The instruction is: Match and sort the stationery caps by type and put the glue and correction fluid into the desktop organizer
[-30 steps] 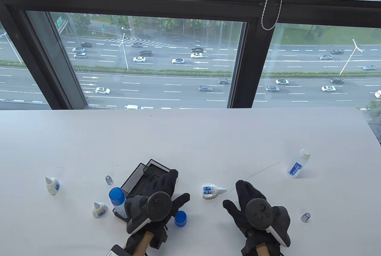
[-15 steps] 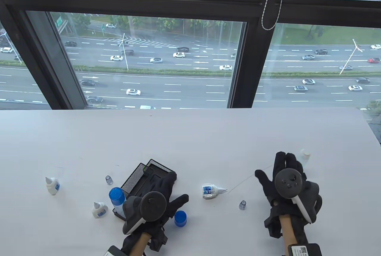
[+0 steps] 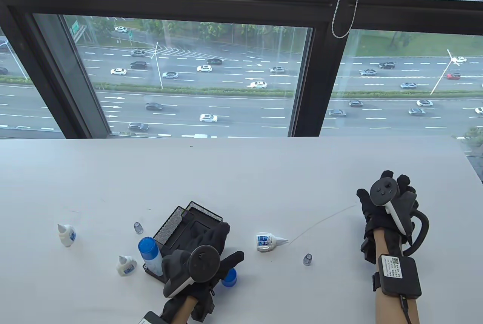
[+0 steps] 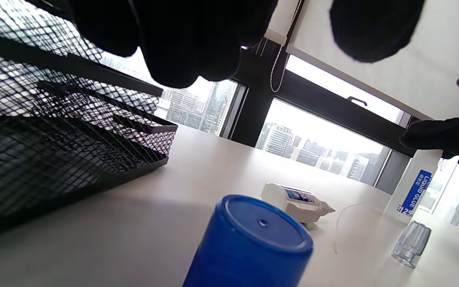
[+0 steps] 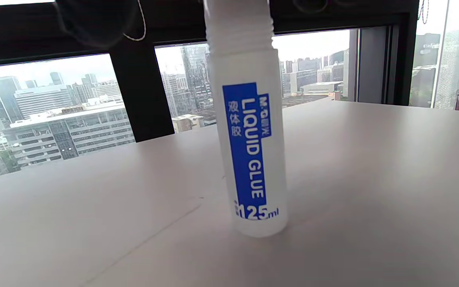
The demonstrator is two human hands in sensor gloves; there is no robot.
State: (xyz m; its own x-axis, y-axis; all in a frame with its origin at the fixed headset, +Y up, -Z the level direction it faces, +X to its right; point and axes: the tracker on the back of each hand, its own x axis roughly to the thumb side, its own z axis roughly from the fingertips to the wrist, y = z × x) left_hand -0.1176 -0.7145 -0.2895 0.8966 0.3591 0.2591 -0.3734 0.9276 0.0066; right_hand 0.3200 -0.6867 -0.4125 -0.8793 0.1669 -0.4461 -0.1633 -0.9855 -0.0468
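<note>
My right hand (image 3: 385, 190) is at the far right, gripping the top of the upright liquid glue bottle (image 5: 249, 151); the hand hides the bottle in the table view. The bottle's base stands on the table. My left hand (image 3: 226, 243) rests with relaxed fingers on the black mesh organizer (image 3: 177, 218). A blue cap (image 3: 230, 279) sits just by that hand's thumb, seen close up as the blue cap (image 4: 249, 243). A blue-capped bottle (image 3: 149, 250) is at the organizer's left corner. One small white bottle (image 3: 268, 242) lies uncapped on its side, with a clear cap (image 3: 307, 259) to its right.
Two more small white bottles (image 3: 67, 234) (image 3: 126, 264) stand left of the organizer, with another clear cap (image 3: 138, 227) behind them. The table's right edge (image 3: 471, 165) curves close behind my right hand. A black box is strapped to my right forearm (image 3: 399, 275).
My right hand has travelled from the table's middle out to the far right and closed on the glue bottle's top, uncovering a clear cap. The left hand barely shifted on the organizer.
</note>
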